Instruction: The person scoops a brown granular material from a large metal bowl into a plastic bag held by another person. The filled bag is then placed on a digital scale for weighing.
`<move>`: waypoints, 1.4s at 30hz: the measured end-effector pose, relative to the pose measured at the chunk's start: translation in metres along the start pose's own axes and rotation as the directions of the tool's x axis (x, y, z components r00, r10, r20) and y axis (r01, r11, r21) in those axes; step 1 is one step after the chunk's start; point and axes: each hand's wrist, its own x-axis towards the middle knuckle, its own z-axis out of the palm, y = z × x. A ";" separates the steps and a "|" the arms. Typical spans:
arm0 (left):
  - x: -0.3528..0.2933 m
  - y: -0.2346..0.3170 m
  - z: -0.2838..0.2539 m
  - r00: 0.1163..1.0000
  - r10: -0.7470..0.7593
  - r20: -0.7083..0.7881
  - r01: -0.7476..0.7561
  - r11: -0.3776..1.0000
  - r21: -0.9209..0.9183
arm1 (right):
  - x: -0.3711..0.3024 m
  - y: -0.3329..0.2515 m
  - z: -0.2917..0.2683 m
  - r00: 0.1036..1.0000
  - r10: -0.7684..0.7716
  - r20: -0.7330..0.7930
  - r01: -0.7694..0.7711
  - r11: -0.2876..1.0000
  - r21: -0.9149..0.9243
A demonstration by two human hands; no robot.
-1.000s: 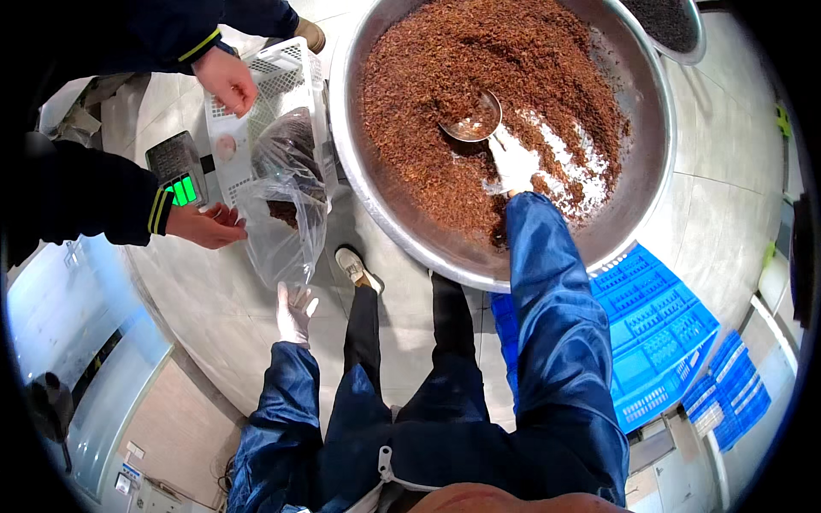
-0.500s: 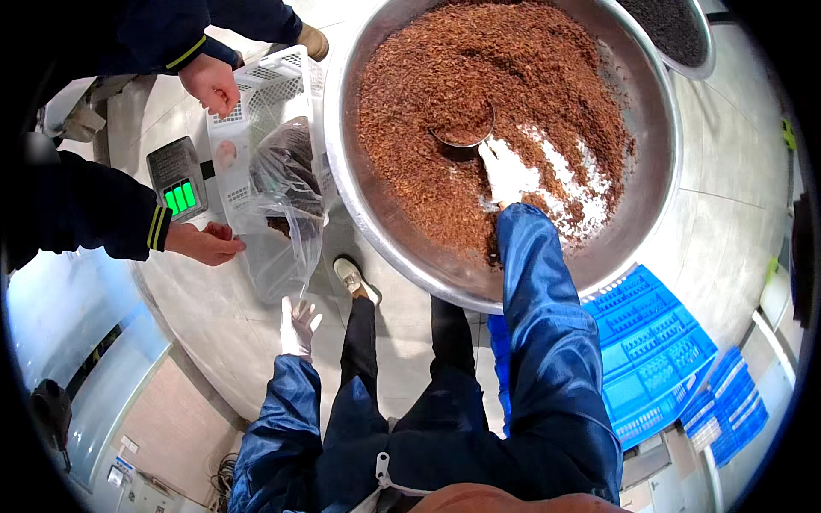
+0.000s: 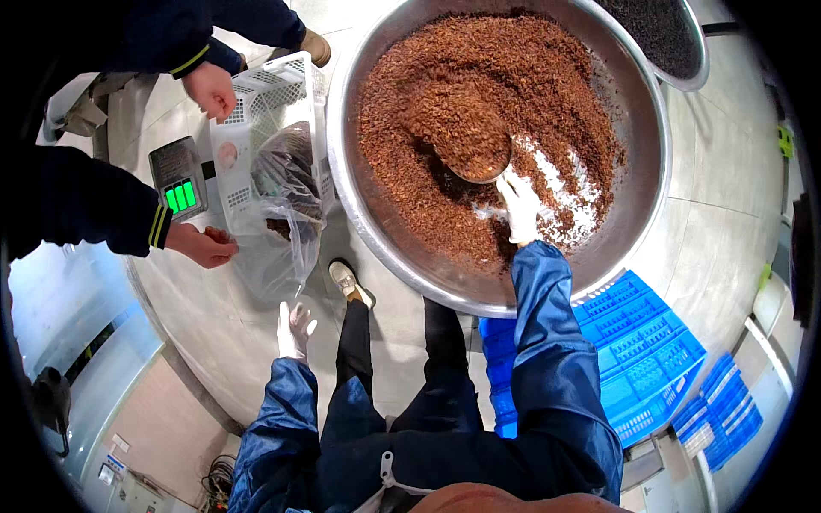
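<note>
My right hand [image 3: 519, 205], in a white glove, grips the rim of a round metal bowl [image 3: 491, 179]. The bowl is heaped with reddish-brown grains [image 3: 457, 124] and sits over the pile in a large steel basin [image 3: 658, 192]. My gloved left hand [image 3: 294, 332] is open, fingers apart, just below the bottom corner of a clear plastic bag [image 3: 286, 244]. Whether it touches the bag I cannot tell. A dark load shows inside the bag, which hangs over a white crate [image 3: 244, 111]. A co-worker's two hands [image 3: 203, 245] are by the bag and crate.
A scale with a green display [image 3: 178, 178] stands left of the crate. Blue plastic crates [image 3: 637, 350] are stacked under the basin's right side. Another steel basin of dark grains [image 3: 658, 34] is at the far right. Bare basin bottom with white patches [image 3: 560, 192] shows beside my right hand.
The metal bowl has risen out of the pile, now heaped with grains, and has come slightly nearer with my right hand. My left hand and the co-worker's hands have hardly moved.
</note>
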 end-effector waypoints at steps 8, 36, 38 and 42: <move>-0.016 0.046 0.012 0.977 0.207 -0.042 -0.197 0.965 0.173 | -0.028 -0.011 -0.025 0.997 0.061 0.053 -0.073 0.957 0.282; 0.015 0.107 0.017 0.817 0.562 0.125 -0.575 0.783 0.239 | -0.250 -0.194 -0.009 0.942 0.203 0.266 -0.253 0.952 0.170; 0.013 0.114 0.017 0.789 0.596 0.148 -0.613 0.749 0.251 | -0.258 -0.205 0.010 0.924 0.203 0.324 -0.266 0.950 0.163; 0.034 0.116 0.016 0.718 0.663 0.211 -0.692 0.713 0.114 | -0.263 -0.232 0.050 0.904 0.181 0.387 -0.239 0.965 0.106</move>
